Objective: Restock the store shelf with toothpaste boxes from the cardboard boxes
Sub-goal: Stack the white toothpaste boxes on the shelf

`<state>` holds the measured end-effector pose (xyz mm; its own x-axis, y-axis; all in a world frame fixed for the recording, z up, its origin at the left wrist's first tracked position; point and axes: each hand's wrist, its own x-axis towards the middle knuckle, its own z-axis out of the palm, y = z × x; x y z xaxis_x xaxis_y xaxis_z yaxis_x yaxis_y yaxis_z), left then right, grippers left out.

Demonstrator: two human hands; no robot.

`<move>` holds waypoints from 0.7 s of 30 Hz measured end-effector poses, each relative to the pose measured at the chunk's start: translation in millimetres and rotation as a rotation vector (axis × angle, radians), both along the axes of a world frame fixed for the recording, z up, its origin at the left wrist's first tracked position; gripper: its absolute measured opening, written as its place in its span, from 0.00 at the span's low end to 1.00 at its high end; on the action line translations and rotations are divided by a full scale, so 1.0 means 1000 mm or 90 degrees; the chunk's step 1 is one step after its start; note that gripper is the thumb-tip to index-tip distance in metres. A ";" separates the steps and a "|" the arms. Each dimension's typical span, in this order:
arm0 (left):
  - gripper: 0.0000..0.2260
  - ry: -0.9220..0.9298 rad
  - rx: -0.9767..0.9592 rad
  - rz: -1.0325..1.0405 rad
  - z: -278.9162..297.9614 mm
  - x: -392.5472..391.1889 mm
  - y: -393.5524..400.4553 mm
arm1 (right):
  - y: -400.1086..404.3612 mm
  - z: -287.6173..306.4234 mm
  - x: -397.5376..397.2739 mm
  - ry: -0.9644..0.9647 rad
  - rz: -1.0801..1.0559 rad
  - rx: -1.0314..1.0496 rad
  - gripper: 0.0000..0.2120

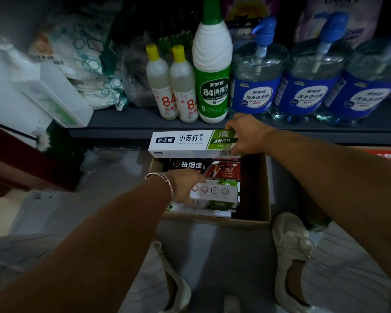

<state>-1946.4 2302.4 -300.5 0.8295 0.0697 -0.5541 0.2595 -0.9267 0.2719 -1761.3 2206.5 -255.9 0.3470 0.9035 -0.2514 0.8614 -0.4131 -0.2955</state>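
Both hands reach over a cardboard box on the dim store floor. Right hand grips the end of a white and green toothpaste box, held flat just below the gray shelf of bottles. Left hand reaches into the cardboard box, fingers curled around another white toothpaste box.

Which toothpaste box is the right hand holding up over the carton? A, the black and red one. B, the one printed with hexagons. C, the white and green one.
C: the right hand grips the green end of the white and green toothpaste box, lifted above the cardboard carton.
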 end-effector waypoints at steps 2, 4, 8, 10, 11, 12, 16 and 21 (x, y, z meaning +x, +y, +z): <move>0.22 -0.012 0.013 -0.004 0.017 0.004 0.003 | -0.003 0.013 -0.001 -0.008 0.001 0.015 0.28; 0.23 -0.029 0.032 -0.011 0.040 0.009 0.004 | -0.007 0.028 -0.001 -0.022 0.003 0.034 0.28; 0.19 -0.072 0.071 -0.014 0.096 0.015 0.002 | -0.016 0.067 -0.001 -0.026 -0.003 0.083 0.29; 0.17 -0.085 0.095 -0.020 0.126 0.018 -0.002 | -0.021 0.090 0.000 -0.032 -0.003 0.099 0.29; 0.16 -0.090 0.108 -0.023 0.141 0.019 -0.003 | -0.024 0.102 0.001 -0.041 -0.002 0.108 0.29; 0.16 -0.097 0.119 -0.027 0.156 0.020 -0.005 | -0.027 0.114 0.002 -0.051 -0.003 0.117 0.28; 0.16 -0.120 0.149 -0.018 0.212 0.022 -0.010 | -0.041 0.164 0.005 -0.061 -0.015 0.161 0.25; 0.13 -0.147 0.182 -0.014 0.276 0.030 -0.018 | -0.054 0.222 0.010 -0.078 -0.027 0.213 0.27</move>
